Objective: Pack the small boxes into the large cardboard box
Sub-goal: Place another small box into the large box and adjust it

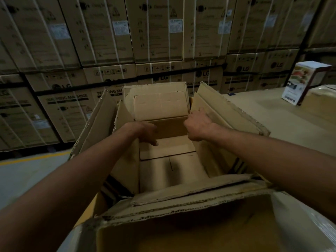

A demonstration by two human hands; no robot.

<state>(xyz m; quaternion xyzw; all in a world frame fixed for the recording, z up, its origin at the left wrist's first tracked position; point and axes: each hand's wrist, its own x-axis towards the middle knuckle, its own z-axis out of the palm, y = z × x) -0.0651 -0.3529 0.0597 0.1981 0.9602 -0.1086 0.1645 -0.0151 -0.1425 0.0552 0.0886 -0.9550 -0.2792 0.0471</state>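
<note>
One large cardboard box (172,171) stands open at centre, four flaps up; the left hand (145,132) curls over its left inner liner and the right hand (197,127) grips the right one. One printed small box (305,82) sits at 2 o'clock on a wrapped surface (321,99), with stacked washing-machine cartons (127,33) walling the concrete floor (27,171) from 9 to 1 o'clock.

Large cardboard box (229,113), frame centre: plain tan-brown, paler inner flaps. Stacked cartons (101,33), upper frame: brown, black print, white straps, white labels. Small box (305,82), right edge: white with a multicoloured picture, dark maroon side. Floor (27,171), lower left: grey, with a yellow line.
</note>
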